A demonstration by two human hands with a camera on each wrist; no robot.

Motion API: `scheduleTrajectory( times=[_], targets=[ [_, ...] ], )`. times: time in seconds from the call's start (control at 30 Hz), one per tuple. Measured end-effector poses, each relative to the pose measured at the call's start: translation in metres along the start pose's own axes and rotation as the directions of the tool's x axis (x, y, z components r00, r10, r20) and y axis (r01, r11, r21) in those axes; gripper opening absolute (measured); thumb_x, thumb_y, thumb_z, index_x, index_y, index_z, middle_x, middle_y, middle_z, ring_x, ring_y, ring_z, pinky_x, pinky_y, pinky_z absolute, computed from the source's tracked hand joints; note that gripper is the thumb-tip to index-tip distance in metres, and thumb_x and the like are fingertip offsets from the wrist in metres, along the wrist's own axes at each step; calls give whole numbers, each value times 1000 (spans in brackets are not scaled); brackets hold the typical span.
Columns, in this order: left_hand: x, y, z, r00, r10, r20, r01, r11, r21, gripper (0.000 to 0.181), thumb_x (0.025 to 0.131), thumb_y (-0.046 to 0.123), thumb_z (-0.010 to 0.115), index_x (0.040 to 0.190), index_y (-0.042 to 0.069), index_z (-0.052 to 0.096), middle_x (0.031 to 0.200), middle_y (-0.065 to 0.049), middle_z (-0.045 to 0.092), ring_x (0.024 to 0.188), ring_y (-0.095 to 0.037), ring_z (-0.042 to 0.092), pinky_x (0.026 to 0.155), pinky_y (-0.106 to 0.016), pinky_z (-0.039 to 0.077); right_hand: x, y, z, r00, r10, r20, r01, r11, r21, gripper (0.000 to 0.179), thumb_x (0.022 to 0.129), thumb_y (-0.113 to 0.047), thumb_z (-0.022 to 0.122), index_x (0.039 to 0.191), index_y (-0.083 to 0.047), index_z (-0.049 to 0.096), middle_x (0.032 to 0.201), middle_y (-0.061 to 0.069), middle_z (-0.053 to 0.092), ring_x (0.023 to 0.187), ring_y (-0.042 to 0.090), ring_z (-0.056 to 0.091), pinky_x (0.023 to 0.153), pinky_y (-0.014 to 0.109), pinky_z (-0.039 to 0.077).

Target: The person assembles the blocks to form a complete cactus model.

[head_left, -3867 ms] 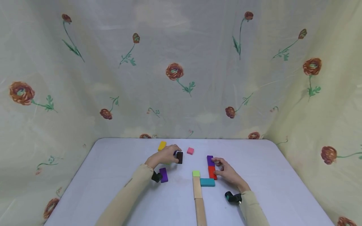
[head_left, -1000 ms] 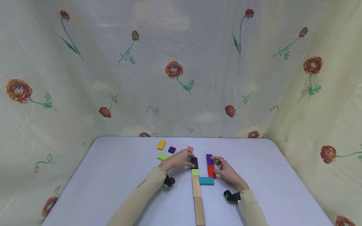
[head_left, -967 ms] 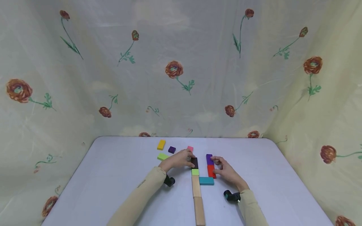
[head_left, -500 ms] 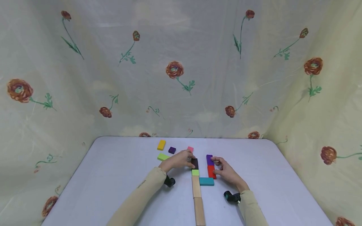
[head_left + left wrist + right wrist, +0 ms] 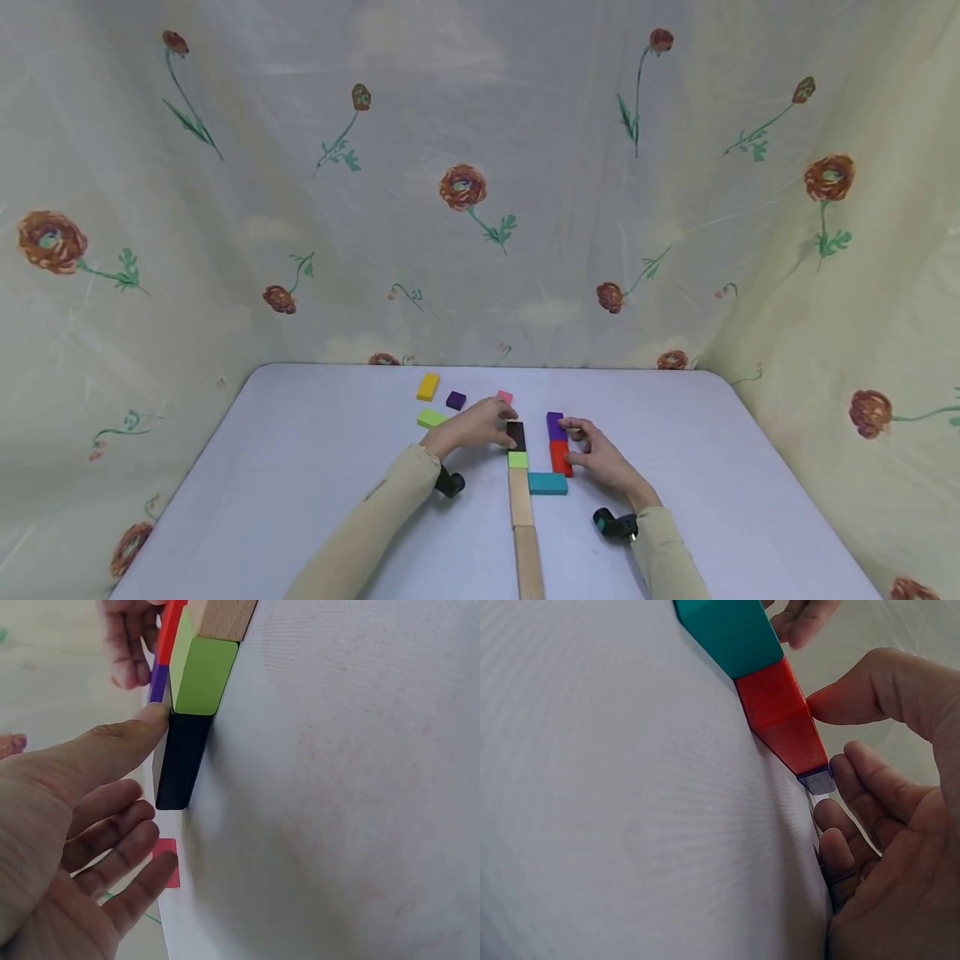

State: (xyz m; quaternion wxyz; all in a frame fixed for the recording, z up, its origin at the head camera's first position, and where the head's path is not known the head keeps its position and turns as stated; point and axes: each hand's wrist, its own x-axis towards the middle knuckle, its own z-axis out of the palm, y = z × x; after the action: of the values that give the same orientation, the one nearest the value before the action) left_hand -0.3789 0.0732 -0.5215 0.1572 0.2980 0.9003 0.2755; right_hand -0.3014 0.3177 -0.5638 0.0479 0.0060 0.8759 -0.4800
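My left hand rests its thumb on a black block, with the other fingers loosely spread beyond. That black block lies end to end with a small light-green block and two plain wooden blocks. In the left wrist view, the thumb tip sits near where the black block meets the green one. My right hand has its thumb at the red block and a fingertip by the purple block in line behind it. A teal block lies crosswise between both rows.
Loose blocks lie toward the back: yellow, dark purple, light green and pink, the last partly behind my left hand. A floral curtain surrounds the white table.
My left hand carried the black block rightward from the loose blocks and set it at the far end of the wooden row. Its fingers have since loosened slightly; the right hand has stayed put.
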Motion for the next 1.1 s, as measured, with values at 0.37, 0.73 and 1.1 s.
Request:
scheduleTrajectory(
  times=[0.37,0.73,1.1],
  targets=[
    [8,-6,-21,991,43,-130,-52,997,-64,34,93,20,64,124,8,60,120,-7,62,114,-22,57,98,-33,48,1,2,0,1000,-20,-2,20,1000,-4,57,85,-5,65,138,-15,45,138,9,48,122,27,41,96,44,39],
    [22,-16,-24,986,2,-166,-20,994,-108,32,97,18,57,128,7,59,128,-8,59,122,-24,52,104,-40,44,1,3,0,1000,-25,1,25,1000,3,56,86,-5,65,138,-16,45,137,9,48,122,27,41,97,43,38],
    [32,-21,-20,987,21,-159,-30,998,-55,31,98,10,53,128,1,59,130,-12,59,123,-27,53,106,-39,42,-1,0,-1,1000,-26,10,26,1000,18,56,86,-5,65,138,-16,45,138,9,47,124,27,41,99,45,37]
  ],
)
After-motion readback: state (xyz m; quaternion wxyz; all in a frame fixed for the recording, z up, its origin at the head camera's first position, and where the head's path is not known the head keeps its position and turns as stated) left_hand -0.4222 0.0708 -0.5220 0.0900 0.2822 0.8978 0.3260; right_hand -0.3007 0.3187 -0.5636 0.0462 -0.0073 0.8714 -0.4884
